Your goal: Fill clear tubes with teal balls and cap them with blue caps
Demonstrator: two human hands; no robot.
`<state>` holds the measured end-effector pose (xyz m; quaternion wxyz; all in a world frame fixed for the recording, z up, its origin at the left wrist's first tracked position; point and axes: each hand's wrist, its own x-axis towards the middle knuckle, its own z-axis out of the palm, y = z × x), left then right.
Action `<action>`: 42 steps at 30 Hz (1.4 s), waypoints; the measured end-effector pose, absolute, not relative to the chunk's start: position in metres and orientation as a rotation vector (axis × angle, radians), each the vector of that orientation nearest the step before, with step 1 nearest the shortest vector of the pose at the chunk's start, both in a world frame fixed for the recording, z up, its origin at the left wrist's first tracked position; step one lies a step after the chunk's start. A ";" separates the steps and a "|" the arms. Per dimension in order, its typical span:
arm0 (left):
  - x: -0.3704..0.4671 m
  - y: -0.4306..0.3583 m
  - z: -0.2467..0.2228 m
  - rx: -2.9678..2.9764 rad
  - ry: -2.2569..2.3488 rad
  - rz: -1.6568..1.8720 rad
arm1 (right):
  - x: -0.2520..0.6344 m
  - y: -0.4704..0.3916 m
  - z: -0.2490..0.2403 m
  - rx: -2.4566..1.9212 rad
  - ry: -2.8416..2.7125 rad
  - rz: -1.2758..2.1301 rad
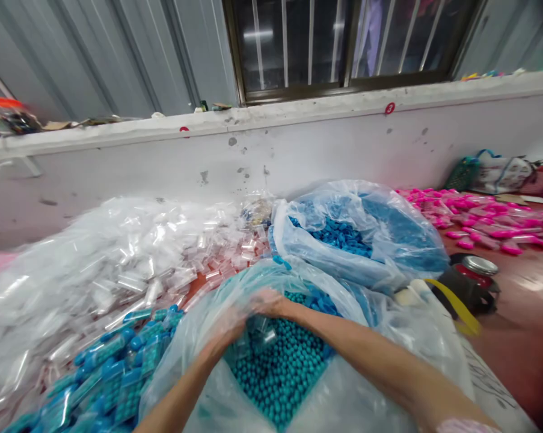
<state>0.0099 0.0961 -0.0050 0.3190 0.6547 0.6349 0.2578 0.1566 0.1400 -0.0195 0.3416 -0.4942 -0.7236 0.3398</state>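
A clear plastic bag point(338, 376) stands open in front of me, holding many small teal balls point(280, 367). Both my hands are at its far left part, close together and blurred. My left hand point(230, 322) is by the bag's left side; its fingers are smeared by motion. My right hand point(269, 302) reaches in from the right above the balls, fingers bent, and what they hold cannot be made out. Clear plastic containers point(264, 334) lie on the balls just below my hands. Blue pieces point(323, 304) show at the bag's back right.
Clear tubes point(118, 246) are heaped at the left, with teal-filled, blue-capped tubes point(113, 373) nearer. Behind is a bag of blue caps point(343, 234). Pink items point(487, 216), a silver-lidded jar point(478, 266) and a yellow strap point(456, 307) lie right.
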 end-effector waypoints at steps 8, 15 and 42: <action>0.026 0.055 0.005 1.930 1.662 0.588 | 0.213 0.092 -0.022 -1.144 -2.093 0.677; 0.026 0.013 -0.039 2.280 1.873 0.291 | 0.237 0.045 -0.047 -1.521 -1.987 0.557; 0.070 -0.012 -0.030 2.034 1.424 0.157 | 0.239 0.019 -0.047 -1.881 -2.383 0.608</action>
